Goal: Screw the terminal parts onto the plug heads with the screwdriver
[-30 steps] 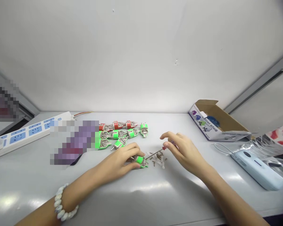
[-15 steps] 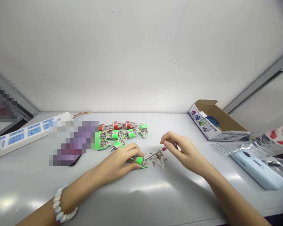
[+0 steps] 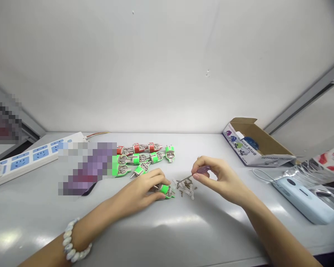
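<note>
Pinching the green plug (image 3: pixel 164 188), my left hand (image 3: pixel 140 189) holds it at the table (image 3: pixel 167 237), pins toward my palm, long axis roughly sideways. Its open end faces the screwdriver (image 3: pixel 203 169) gripped in my right hand (image 3: pixel 225 181) (the tip is near, but apart). Screws (image 3: pixel 187 183) lie just beyond; a pale wall (image 3: pixel 167 92) stands behind.

Two bare arms reach inward, the left forearm (image 3: pixel 100 218) from 8 o'clock and the right forearm (image 3: pixel 272 230) from 4 o'clock; the left hand (image 3: pixel 143 191), back upward, points its curled fingers toward 3 o'clock, thumb below; the right hand (image 3: pixel 218 178) pinches thumb to forefinger toward 9 o'clock, a gap between the two hands.
</note>
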Tool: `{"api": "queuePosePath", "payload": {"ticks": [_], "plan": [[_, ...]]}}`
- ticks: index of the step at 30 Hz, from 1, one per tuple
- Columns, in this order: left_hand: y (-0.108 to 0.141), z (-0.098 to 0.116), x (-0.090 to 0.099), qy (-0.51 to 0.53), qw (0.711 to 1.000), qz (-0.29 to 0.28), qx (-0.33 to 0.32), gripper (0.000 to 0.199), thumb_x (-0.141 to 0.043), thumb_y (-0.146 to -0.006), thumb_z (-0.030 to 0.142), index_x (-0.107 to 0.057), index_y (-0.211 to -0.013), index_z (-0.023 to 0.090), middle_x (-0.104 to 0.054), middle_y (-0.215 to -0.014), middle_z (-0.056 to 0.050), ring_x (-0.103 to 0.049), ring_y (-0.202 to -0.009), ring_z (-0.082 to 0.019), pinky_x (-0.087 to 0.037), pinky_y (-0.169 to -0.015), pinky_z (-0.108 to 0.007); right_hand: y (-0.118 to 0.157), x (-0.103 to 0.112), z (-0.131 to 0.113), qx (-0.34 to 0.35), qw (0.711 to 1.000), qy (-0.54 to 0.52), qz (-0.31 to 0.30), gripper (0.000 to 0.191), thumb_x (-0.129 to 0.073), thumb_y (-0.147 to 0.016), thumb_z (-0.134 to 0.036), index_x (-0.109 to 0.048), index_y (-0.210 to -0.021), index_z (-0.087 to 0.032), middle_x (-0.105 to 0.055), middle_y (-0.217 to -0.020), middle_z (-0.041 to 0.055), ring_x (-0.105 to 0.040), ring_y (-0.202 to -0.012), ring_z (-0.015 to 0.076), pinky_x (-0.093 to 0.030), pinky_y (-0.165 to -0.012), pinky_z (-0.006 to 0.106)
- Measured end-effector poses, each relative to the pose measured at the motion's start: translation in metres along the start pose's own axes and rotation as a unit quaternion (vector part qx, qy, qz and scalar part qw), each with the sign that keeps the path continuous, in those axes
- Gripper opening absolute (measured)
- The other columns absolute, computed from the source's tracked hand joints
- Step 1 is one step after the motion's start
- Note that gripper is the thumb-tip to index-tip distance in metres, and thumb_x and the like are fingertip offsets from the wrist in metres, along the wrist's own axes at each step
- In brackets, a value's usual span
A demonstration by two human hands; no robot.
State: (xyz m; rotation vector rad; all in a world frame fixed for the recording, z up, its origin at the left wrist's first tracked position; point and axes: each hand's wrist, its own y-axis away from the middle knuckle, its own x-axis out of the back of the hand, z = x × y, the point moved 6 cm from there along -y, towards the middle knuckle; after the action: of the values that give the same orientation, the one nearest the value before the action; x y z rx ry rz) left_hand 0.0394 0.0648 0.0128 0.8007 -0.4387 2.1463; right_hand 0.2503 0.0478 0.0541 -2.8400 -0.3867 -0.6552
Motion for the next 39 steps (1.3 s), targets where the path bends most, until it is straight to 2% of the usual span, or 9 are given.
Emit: {"api": "queuePosePath", "payload": {"ticks": [6, 16, 25, 30, 39], "plan": [[0.000, 0.000, -0.001, -0.006, 1.000, -0.003, 0.009, 0.018, -0.062, -0.099, 0.021, -0.066, -0.115, 0.026, -0.060, -0.111, -0.003, -0.060, -0.094, -0.019, -0.046, -0.084, -0.030, -0.001, 0.009, 0.004, 0.021, 0.997, -0.006, 0.071, 0.016, -0.062, -0.099, -0.035, -0.065, -0.089, -0.023, -0.064, -0.083, 0.0012, -0.056, -0.077, 0.0173, -0.044, -0.070, 0.031], [0.000, 0.003, 0.000, -0.005, 1.000, 0.002, 0.002, 0.016, -0.062, -0.098, 0.020, -0.064, -0.113, 0.025, -0.061, -0.113, -0.003, -0.061, -0.092, -0.018, -0.047, -0.080, -0.029, -0.005, 0.007, 0.011, 0.016, 0.995, 0.035, 0.094, 0.018, -0.059, -0.099, -0.034, -0.062, -0.085, -0.023, -0.063, -0.077, 0.0001, -0.057, -0.072, 0.0166, -0.044, -0.066, 0.030], [0.000, 0.001, -0.001, 0.018, 1.000, 0.009, 0.000, 0.013, -0.065, -0.096, 0.019, -0.063, -0.108, 0.024, -0.061, -0.111, -0.002, -0.061, -0.092, -0.017, -0.047, -0.079, -0.028, -0.003, 0.002, 0.005, 0.030, 0.998, 0.000, 0.061, 0.022, -0.060, -0.100, -0.037, -0.062, -0.084, -0.021, -0.059, -0.072, -0.0009, -0.053, -0.065, 0.0148, -0.042, -0.062, 0.028], [0.000, 0.000, -0.001, 0.011, 1.000, 0.019, 0.000, 0.013, -0.066, -0.096, 0.021, -0.064, -0.108, 0.023, -0.060, -0.106, -0.002, -0.061, -0.092, -0.018, -0.047, -0.080, -0.029, 0.000, -0.008, 0.001, 0.049, 0.998, -0.025, 0.014, 0.018, -0.062, -0.099, -0.035, -0.064, -0.088, -0.022, -0.062, -0.075, -0.0007, -0.056, -0.068, 0.0150, -0.044, -0.066, 0.028], [0.001, 0.003, -0.001, 0.004, 1.000, 0.024, 0.004, 0.014, -0.066, -0.095, 0.022, -0.065, -0.109, 0.024, -0.060, -0.105, -0.002, -0.061, -0.093, -0.020, -0.046, -0.081, -0.030, 0.000, -0.015, 0.006, 0.043, 0.998, -0.045, -0.008, 0.013, -0.064, -0.099, -0.033, -0.067, -0.091, -0.023, -0.065, -0.080, -0.0008, -0.058, -0.072, 0.0143, -0.047, -0.068, 0.027]]}}
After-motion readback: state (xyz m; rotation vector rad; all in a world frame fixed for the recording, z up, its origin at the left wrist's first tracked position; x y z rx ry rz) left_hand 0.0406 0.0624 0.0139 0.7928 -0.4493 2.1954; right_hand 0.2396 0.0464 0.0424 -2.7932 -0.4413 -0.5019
